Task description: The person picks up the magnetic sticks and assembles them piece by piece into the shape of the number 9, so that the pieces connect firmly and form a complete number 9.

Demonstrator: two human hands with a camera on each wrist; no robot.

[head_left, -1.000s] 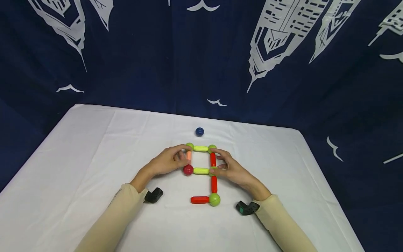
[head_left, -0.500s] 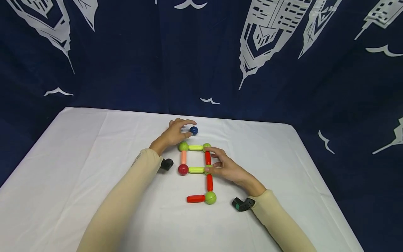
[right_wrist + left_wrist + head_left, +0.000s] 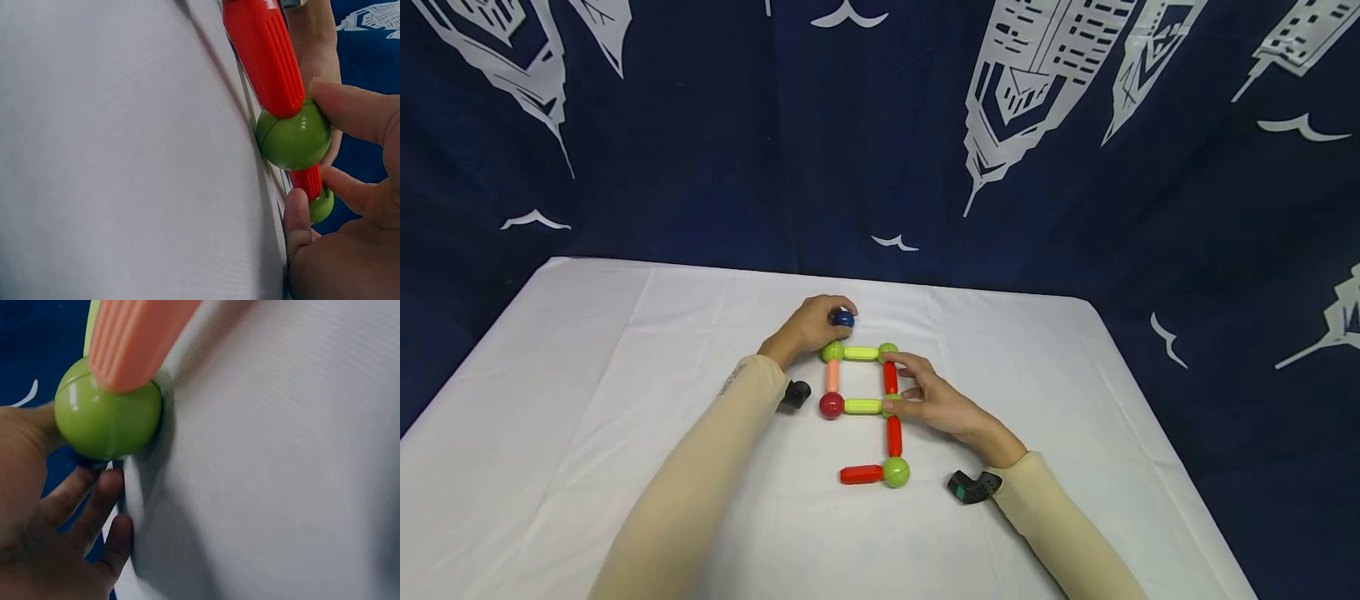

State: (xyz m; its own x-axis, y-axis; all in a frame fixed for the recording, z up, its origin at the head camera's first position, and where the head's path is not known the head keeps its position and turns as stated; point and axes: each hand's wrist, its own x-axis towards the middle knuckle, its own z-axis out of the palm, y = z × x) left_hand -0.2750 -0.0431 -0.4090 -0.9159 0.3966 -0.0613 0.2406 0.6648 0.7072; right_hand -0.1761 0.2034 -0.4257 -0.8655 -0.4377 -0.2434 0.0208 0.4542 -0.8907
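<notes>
In the head view my left hand [image 3: 811, 325] holds a dark blue ball [image 3: 845, 318] between thumb and fingers, just behind the ball-and-rod building set figure. Green balls, one red ball [image 3: 831, 406] and coloured rods make up that flat figure. Its upper part is a square, with a salmon rod [image 3: 832, 377] on the left and yellow-green rods at top and bottom. My right hand [image 3: 936, 402] grips the square's right side, index finger at the top green ball and thumb at the middle one. The left wrist view shows a green ball [image 3: 107, 419] in front of the mostly hidden blue ball.
Below the square a red rod [image 3: 894, 437] runs to a green ball [image 3: 896, 472], with another red rod [image 3: 861, 475] pointing left from it. White cloth [image 3: 625, 400] covers the table. A dark blue printed curtain [image 3: 715, 142] hangs behind it.
My left hand has left the square's left side, reached back to the blue ball, taken hold of it and brought it left and slightly nearer. My right hand keeps its grip on the figure.
</notes>
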